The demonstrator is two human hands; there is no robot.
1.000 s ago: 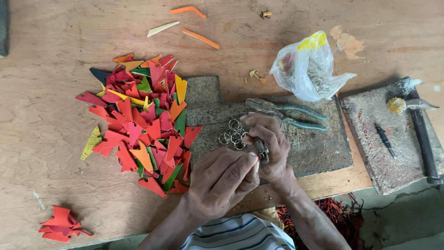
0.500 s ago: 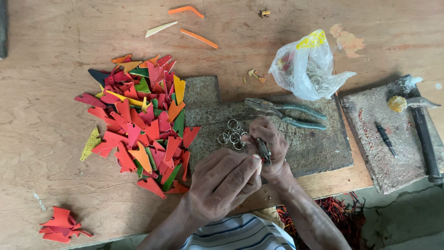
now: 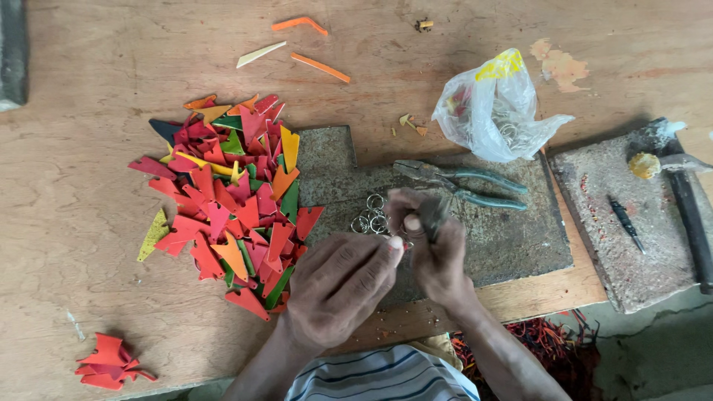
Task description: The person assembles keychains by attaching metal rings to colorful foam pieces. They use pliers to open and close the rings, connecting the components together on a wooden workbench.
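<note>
Left hand [image 3: 338,286]: knuckles up at the near edge of the surface [image 3: 89,215], fingers [image 3: 371,260] bent inward with the tips meeting the right hand; whether they pinch anything cannot be told.

Right hand [image 3: 434,256]: just beside the left, fingers clenched around a small dark piece [image 3: 429,215] held upright; its kind is too blurred to tell.

Metal rings [image 3: 371,217]: a small cluster of silver loops lying on the stone slab [image 3: 505,245], just left of the right hand's fingertips.

Stone slab: grey, rough, flat on the wooden surface under both hands.

Pliers [image 3: 460,186]: green-handled, lying on the slab just beyond the hands, jaws pointing left.

Coloured cut pieces [image 3: 234,200]: a heap of mostly red, some orange, yellow and green pointed shapes, left of the slab and overlapping its edge.

Small red heap [image 3: 108,362]: a few red pieces at the near left corner, well apart from the main pile.

Plastic bag [image 3: 494,108]: clear, crumpled, with a yellow patch, at the slab's far edge.

Second slab [image 3: 616,252]: to the right, carrying a thin dark tool [image 3: 626,223] and a hammer [image 3: 683,193].

Loose strips [image 3: 312,44]: orange and pale offcuts at the far side.
</note>
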